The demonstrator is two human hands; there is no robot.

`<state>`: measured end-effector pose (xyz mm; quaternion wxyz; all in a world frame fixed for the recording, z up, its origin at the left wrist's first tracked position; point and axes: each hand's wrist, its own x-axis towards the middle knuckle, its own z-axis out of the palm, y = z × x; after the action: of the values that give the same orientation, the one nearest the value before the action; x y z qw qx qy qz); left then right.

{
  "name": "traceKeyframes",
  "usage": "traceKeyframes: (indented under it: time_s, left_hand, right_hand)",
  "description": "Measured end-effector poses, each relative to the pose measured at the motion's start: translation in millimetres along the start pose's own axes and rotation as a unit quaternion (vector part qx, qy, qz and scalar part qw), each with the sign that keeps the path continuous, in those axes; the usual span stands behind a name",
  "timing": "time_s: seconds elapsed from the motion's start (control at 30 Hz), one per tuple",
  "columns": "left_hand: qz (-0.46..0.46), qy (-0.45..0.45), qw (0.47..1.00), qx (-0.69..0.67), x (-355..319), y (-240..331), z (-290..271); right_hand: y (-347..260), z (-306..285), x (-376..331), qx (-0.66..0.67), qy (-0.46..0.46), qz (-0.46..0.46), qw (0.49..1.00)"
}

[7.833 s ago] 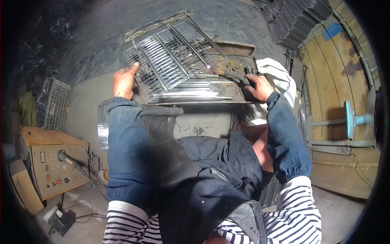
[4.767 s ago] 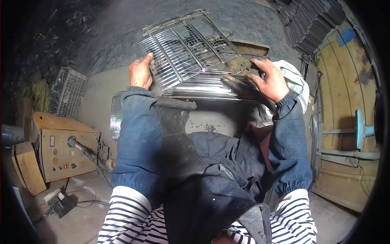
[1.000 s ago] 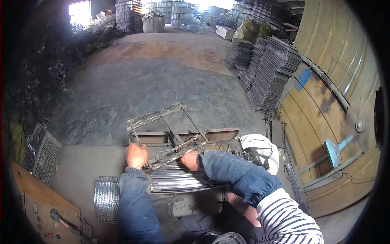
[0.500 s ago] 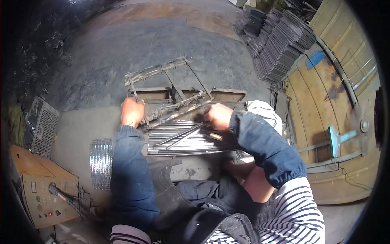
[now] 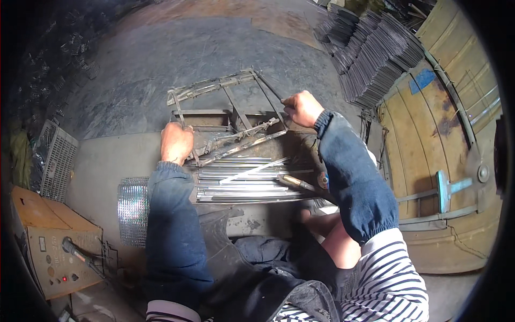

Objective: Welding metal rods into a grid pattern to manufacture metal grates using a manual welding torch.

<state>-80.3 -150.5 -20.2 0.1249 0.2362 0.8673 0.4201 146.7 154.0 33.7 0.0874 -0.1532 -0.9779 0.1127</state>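
A welded metal frame point(image 5: 240, 110) of thin bars stands tilted over a rusty metal trough or base. My left hand point(image 5: 176, 142) is closed around the bar at its near left side. Beyond the frame's right side, my right hand point(image 5: 303, 109) is closed on a thin dark metal rod point(image 5: 271, 87), whose far end reaches the frame's upper right corner. Below the frame lies a bed of shiny metal rods point(image 5: 236, 189), with one rod point(image 5: 252, 170) slanting across the top. A torch-like tool with a brass-coloured tip point(image 5: 293, 181) lies over their right end.
An orange machine point(image 5: 64, 263) with knobs and a red light stands at lower left, near a grey plastic crate point(image 5: 58, 161). A shiny mesh sheet point(image 5: 133, 212) lies beside my left sleeve. Stacked metal grids point(image 5: 381, 59) and a yellow panel point(image 5: 429, 118) line the right.
My right hand has moved up and away from the rods, carrying one to the frame's far right corner. The left hand stays on the frame. More of the brass-tipped tool now shows.
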Motion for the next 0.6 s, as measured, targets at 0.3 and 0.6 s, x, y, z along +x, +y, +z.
traceKeyframes:
  time_s: [0.3,0.6]
  left_hand:
    - [-0.002,0.011,0.999,0.039,-2,-5,2]
    - [-0.016,0.02,0.999,0.034,14,2,-1]
  right_hand:
    - [10,24,10,-0.036,-0.062,0.026,0.997]
    - [-73,49,-50,0.065,-0.197,-0.236,0.949]
